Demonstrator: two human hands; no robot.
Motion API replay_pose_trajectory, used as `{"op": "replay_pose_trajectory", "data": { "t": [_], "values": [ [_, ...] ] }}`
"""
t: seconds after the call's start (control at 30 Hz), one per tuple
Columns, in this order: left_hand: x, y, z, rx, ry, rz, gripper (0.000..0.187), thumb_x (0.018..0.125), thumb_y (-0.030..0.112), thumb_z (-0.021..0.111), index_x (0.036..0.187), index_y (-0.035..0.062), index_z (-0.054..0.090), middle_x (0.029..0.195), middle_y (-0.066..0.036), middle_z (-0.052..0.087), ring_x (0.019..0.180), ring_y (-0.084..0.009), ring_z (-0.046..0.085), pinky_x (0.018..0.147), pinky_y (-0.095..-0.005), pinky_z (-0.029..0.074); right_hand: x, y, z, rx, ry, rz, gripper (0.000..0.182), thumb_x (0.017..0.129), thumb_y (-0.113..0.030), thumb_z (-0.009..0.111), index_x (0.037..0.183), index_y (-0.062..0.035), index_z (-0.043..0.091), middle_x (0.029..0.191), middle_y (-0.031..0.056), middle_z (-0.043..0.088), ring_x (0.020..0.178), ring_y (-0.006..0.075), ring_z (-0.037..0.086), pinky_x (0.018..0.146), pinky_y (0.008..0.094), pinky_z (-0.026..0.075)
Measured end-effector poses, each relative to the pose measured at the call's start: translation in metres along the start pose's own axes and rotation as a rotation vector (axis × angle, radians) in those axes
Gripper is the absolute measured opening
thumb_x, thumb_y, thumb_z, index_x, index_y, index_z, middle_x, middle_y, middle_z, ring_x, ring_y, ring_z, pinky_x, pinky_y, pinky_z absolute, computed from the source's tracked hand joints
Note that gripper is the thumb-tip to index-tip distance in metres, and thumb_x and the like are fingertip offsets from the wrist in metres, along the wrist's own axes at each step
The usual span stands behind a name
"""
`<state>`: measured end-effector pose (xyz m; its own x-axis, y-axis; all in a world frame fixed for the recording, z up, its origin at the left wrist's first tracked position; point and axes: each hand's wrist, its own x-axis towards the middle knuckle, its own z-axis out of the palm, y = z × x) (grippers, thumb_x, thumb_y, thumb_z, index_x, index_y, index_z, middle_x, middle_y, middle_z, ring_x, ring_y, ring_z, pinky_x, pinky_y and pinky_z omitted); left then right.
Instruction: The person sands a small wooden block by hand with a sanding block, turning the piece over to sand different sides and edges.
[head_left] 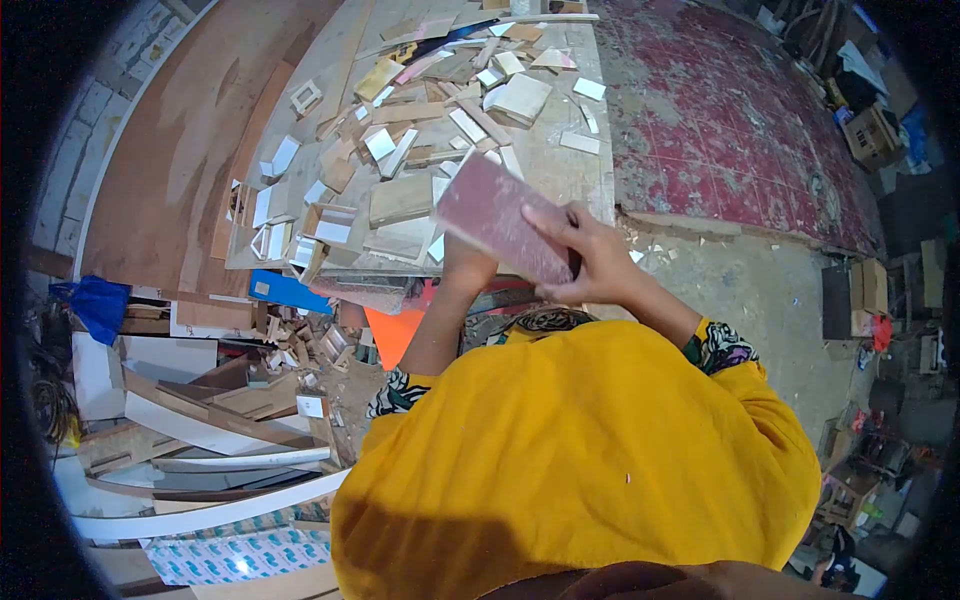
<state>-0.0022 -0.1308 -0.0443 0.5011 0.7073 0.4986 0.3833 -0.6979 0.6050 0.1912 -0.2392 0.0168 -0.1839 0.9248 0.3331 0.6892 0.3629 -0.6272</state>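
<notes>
Right hand point(597, 254) grips dusty-red rectangular block point(500, 212); left hand point(468, 266) behind, its fingers hidden.
Scrap-strewn pale wooden table point(572, 190), worn red floor point(730, 130).

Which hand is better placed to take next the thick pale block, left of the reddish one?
Left, probably: the left hand is nearer to the thick pale block, while the right hand grips the reddish block at its right end. Left fingers are hidden.
</notes>
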Motion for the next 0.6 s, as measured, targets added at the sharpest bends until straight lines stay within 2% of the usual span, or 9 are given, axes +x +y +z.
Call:
{"op": "replay_pose_trajectory", "data": {
  "t": [0.03, 0.07, 0.13, 0.23, 0.3, 0.37, 0.43, 0.47, 0.6],
  "values": [
    [0.003, 0.009, -0.006, -0.239, -0.006, -0.117, 0.024, 0.082, 0.010, 0.058, 0.104, 0.0037, 0.063, 0.100, -0.020, 0.065, 0.088, -0.0361, 0.064, 0.076, -0.0415, 0.050, 0.005, 0.008, -0.001, 0.020, 0.059, 0.053, 0.088, 0.059, -0.045, 0.078, 0.139, -0.0258, 0.048, 0.096, 0.0215, 0.053, 0.082, 0.0402, 0.061, 0.074, 0.0402, 0.050],
    [0.007, 0.017, -0.010, -0.240, -0.008, -0.117, 0.024, 0.082, 0.010, 0.058, 0.104, 0.0037, 0.063, 0.100, -0.020, 0.065, 0.088, -0.0361, 0.064, 0.076, -0.0415, 0.050, 0.008, 0.011, -0.001, 0.042, 0.118, 0.107, 0.088, 0.059, -0.045, 0.078, 0.139, -0.0258, 0.048, 0.094, 0.0211, 0.053, 0.081, 0.0397, 0.061, 0.074, 0.0403, 0.050],
    [0.016, 0.028, -0.016, 0.023, 0.020, -0.168, 0.024, 0.081, 0.013, 0.062, 0.103, 0.0044, 0.064, 0.101, -0.018, 0.066, 0.090, -0.0354, 0.064, 0.078, -0.0422, 0.049, 0.009, 0.007, -0.002, 0.020, 0.101, 0.105, 0.088, 0.059, -0.045, 0.078, 0.139, -0.0258, 0.048, 0.094, 0.0207, 0.053, 0.079, 0.0394, 0.061, 0.073, 0.0403, 0.050],
    [0.013, 0.015, -0.019, -0.106, 0.041, -0.086, 0.025, 0.079, 0.006, 0.060, 0.103, 0.0042, 0.064, 0.100, -0.020, 0.065, 0.090, -0.0385, 0.063, 0.078, -0.0435, 0.049, 0.006, -0.004, 0.000, 0.026, 0.008, 0.065, 0.088, 0.059, -0.046, 0.077, 0.139, -0.0260, 0.048, 0.094, 0.0200, 0.053, 0.078, 0.0385, 0.061, 0.073, 0.0403, 0.050],
    [0.008, -0.003, -0.012, 0.088, 0.089, 0.017, 0.023, 0.078, 0.004, 0.059, 0.100, 0.0028, 0.065, 0.096, -0.021, 0.063, 0.087, -0.0400, 0.062, 0.074, -0.0433, 0.049, 0.007, -0.006, 0.000, 0.010, 0.040, -0.101, 0.087, 0.060, -0.046, 0.077, 0.139, -0.0259, 0.048, 0.094, 0.0196, 0.053, 0.078, 0.0377, 0.061, 0.073, 0.0400, 0.050],
    [0.009, 0.004, -0.015, -0.093, 0.087, -0.109, 0.020, 0.081, 0.010, 0.062, 0.099, 0.0025, 0.064, 0.093, -0.018, 0.065, 0.088, -0.0369, 0.063, 0.075, -0.0417, 0.049, 0.013, -0.001, -0.007, -0.007, 0.038, -0.055, 0.086, 0.060, -0.046, 0.077, 0.139, -0.0259, 0.048, 0.095, 0.0197, 0.054, 0.078, 0.0375, 0.061, 0.073, 0.0397, 0.050],
    [0.016, 0.023, -0.027, -0.045, 0.108, -0.117, 0.018, 0.081, 0.010, 0.062, 0.097, 0.0026, 0.063, 0.090, -0.018, 0.065, 0.087, -0.0365, 0.063, 0.075, -0.0408, 0.049, 0.022, 0.006, -0.011, 0.004, 0.113, 0.125, 0.085, 0.060, -0.045, 0.077, 0.138, -0.0261, 0.049, 0.097, 0.0197, 0.054, 0.079, 0.0384, 0.061, 0.073, 0.0394, 0.051],
    [0.019, 0.027, -0.031, 0.004, 0.133, -0.124, 0.017, 0.081, 0.010, 0.062, 0.096, 0.0027, 0.062, 0.088, -0.018, 0.065, 0.086, -0.0361, 0.063, 0.074, -0.0399, 0.049, 0.020, 0.000, -0.013, 0.001, 0.043, 0.155, 0.087, 0.058, -0.038, 0.077, 0.139, -0.0227, 0.048, 0.102, 0.0191, 0.054, 0.090, 0.0370, 0.060, 0.078, 0.0387, 0.048],
    [0.018, 0.026, -0.043, -0.057, 0.149, -0.334, 0.020, 0.073, 0.004, 0.062, 0.093, 0.0010, 0.060, 0.091, -0.019, 0.063, 0.085, -0.0388, 0.062, 0.073, -0.0386, 0.049, 0.006, -0.010, -0.009, -0.002, -0.062, -0.039, 0.083, 0.058, -0.041, 0.078, 0.135, -0.0232, 0.053, 0.098, 0.0215, 0.053, 0.081, 0.0388, 0.061, 0.073, 0.0412, 0.050]
  ]
}}
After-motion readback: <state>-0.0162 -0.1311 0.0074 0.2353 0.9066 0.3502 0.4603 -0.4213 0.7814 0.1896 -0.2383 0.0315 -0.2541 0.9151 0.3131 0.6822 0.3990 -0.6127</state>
